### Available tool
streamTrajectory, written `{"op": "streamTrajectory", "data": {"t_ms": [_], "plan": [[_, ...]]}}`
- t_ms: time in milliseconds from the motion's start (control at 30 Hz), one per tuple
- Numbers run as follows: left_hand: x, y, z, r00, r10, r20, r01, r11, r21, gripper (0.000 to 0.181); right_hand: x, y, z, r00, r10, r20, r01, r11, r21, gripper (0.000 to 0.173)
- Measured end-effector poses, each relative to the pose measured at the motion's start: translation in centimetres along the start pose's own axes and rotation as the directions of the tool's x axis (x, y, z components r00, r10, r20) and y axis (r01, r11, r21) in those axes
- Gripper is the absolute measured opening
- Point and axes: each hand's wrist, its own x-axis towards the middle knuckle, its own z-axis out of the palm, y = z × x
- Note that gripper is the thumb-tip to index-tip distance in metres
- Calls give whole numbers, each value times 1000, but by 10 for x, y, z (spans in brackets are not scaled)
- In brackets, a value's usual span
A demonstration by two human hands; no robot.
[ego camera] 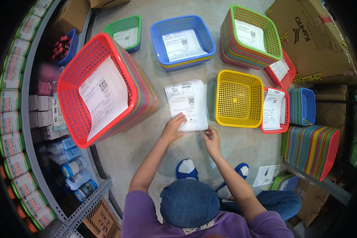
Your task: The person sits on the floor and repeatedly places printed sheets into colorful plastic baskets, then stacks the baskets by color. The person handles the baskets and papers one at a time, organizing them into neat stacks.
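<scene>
Before me on the concrete floor lies a stack of printed paper sheets (183, 98), slightly fanned at its edges and bearing writing and codes. My left hand (173, 128) holds the stack at its lower left, fingers over the top sheet and thumb by the near edge. At the lower right corner, the index finger of my right hand (211, 140) touches the paper edge, with the thumb a little apart from it. Right of the stack stands a yellow plastic basket (239, 98), its perforated bottom showing.
Tall nested baskets with a red one on top (131, 98) stand at left, a sheet inside. Beyond are a blue basket (183, 61), a green basket (138, 32) and a green-topped basket stack (255, 59). A red basket (275, 131) stands at right. Shelving (89, 193) flanks the left.
</scene>
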Motion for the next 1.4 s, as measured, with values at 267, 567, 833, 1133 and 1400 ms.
{"op": "streamTrajectory", "data": {"t_ms": [267, 567, 833, 1133, 1400], "plan": [[6, 14, -1, 997, 25, 67, -29, 997, 74, 43, -4, -21, -12, 991, 102, 87, -122, 956, 267, 50], [20, -8, -17, 991, 89, 95, -91, 996, 19, 17, -9, -88, -75, 829, -547, 119, 557, 787, -264, 44], [81, 128, -12, 884, 170, -435, -275, 942, -192, 19, 36, -35, -178, 805, -492, 333, 532, 348, -772, 38], [125, 149, 91, 915, 345, 210, -393, 880, 266, 13, 48, -24, -174, 651, -648, 396, 641, 189, -744, 27], [79, 165, 55, 861, 509, 14, -509, 861, 21, 22, 28, -94, -179, 432, -874, 223, 610, 100, -786, 16]]}}
